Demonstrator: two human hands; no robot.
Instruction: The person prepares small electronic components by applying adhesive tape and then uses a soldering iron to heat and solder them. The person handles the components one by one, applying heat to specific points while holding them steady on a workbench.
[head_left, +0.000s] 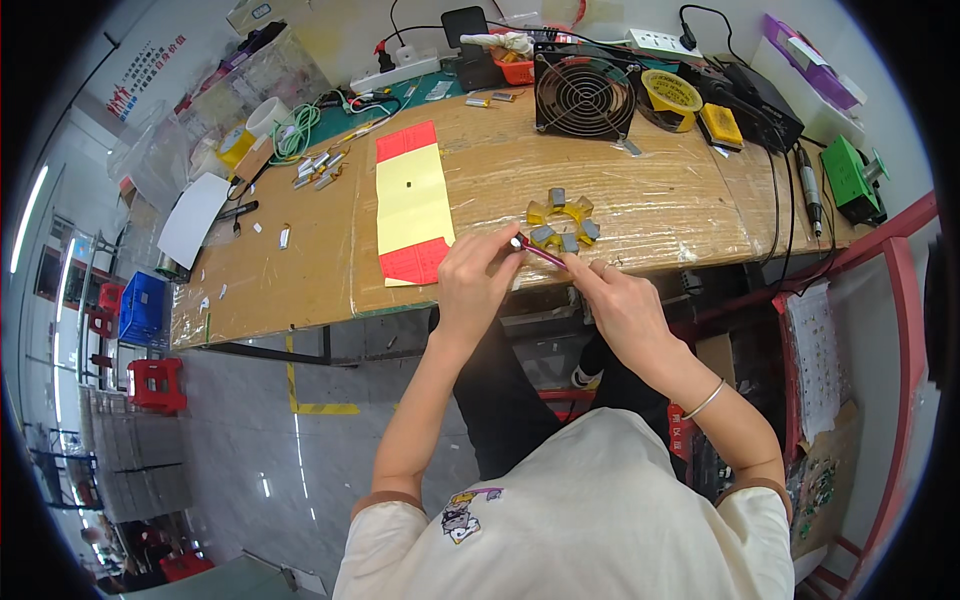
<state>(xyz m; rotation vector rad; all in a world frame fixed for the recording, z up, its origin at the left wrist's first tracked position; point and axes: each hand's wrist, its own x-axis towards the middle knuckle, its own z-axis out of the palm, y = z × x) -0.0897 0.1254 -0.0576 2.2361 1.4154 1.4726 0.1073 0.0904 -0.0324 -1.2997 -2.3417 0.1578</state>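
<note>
Both my hands meet over the front edge of the cardboard-covered table. Between them runs a slim pinkish-red and dark rod (543,252), too small to identify, with a small white end at my left fingertips. My left hand (474,275) is closed, thumb and fingers pinching that white end. At the rod's other end, my right hand (622,305) grips it with thumb and forefinger. Just beyond my fingers lies a yellow notched ring (578,210) with several grey blocks set around it. To the left, a yellow sheet with red ends (412,215) carries one tiny dark piece (409,185).
A black fan (588,92), yellow tape roll (670,97) and yellow sponge (720,126) stand at the back. Small silver cells (320,168) and green cable (297,130) lie on the left. A pen-shaped tool (809,190) and green device (850,178) are at the right.
</note>
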